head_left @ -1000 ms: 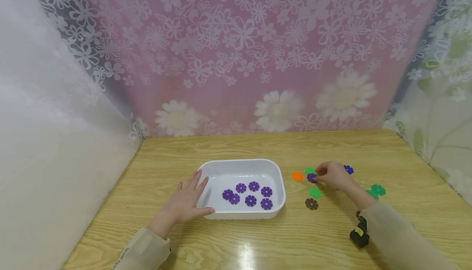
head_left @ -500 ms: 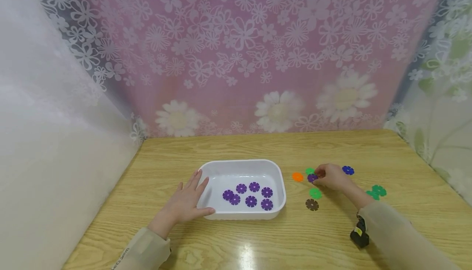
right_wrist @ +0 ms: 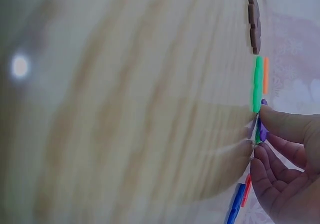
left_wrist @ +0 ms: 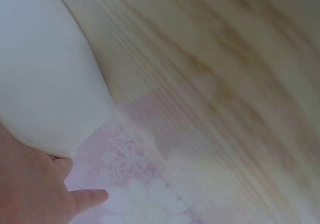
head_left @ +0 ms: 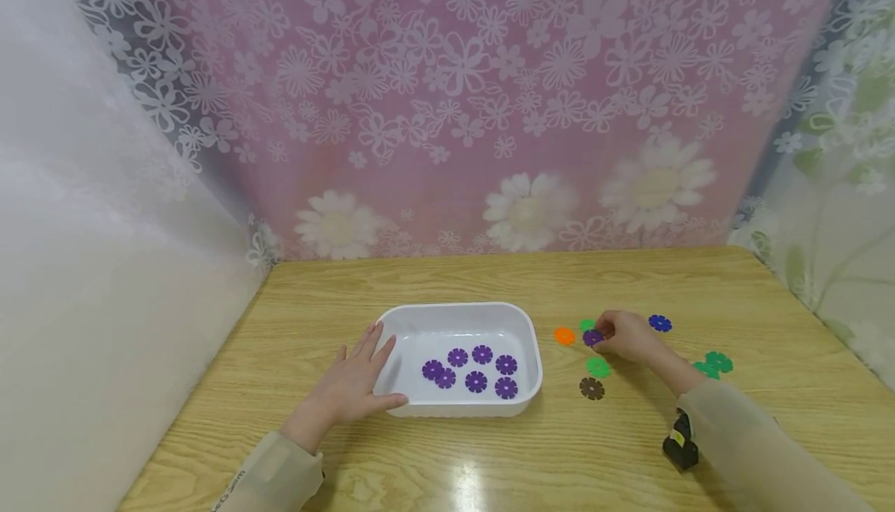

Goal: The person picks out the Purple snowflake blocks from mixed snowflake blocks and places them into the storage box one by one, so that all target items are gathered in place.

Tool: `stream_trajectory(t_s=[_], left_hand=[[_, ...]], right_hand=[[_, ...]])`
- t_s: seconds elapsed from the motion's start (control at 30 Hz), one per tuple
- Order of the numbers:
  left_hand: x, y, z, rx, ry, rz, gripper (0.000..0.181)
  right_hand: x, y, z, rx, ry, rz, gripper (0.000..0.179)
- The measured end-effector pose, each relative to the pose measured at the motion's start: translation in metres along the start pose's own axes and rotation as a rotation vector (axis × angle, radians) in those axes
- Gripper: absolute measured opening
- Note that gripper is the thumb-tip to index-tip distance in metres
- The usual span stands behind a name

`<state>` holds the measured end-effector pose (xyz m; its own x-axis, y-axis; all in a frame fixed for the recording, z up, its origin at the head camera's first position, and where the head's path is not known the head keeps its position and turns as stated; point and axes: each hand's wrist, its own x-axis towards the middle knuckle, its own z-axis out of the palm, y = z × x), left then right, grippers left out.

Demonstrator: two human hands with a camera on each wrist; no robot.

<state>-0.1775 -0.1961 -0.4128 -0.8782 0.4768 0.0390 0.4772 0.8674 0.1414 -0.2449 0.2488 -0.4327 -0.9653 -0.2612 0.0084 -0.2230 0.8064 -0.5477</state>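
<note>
My left hand [head_left: 347, 386] rests with spread fingers on the left end of a white plastic tray [head_left: 454, 409]. The left wrist view shows part of that hand [left_wrist: 35, 189] against the tray wall [left_wrist: 45, 73]. Inside the tray lie several purple notched snowflake discs [head_left: 476, 381]. To the right of the tray, my right hand [head_left: 629, 337] pinches another purple snowflake disc [head_left: 591, 338] between thumb and fingers, low at the tabletop. In the right wrist view this purple disc [right_wrist: 263, 129] shows edge-on between the thumb and a finger.
Around the right hand lie an orange disc [head_left: 564, 336], light green discs [head_left: 597, 367], a brown disc [head_left: 591, 388] and a blue disc [head_left: 659, 323]. Darker green discs [head_left: 718, 361] lie farther right. A red disc [right_wrist: 246, 190] shows in the right wrist view. Floral curtains [head_left: 447, 186] enclose the wooden table [head_left: 419, 465].
My right hand has shifted slightly, uncovering the whole blue disc behind it; its fingers stay at the purple snowflake disc. The left hand and tray have stayed put.
</note>
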Motion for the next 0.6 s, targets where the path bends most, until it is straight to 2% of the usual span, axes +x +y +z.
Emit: stream_trajectory(t_s=[0.3, 0.6], left_hand=[[-0.0005, 0.0017, -0.0027, 0.001, -0.007, -0.005, 0.091], [0.0000, 0.0012, -0.0022, 0.011, -0.005, -0.003, 0.090]], right_hand=[[0.0012, 0.0010, 0.0007, 0.016, 0.020, -0.011, 0.026], [-0.0004, -0.0009, -0.0016, 0.058, 0.079, -0.037, 0.005]])
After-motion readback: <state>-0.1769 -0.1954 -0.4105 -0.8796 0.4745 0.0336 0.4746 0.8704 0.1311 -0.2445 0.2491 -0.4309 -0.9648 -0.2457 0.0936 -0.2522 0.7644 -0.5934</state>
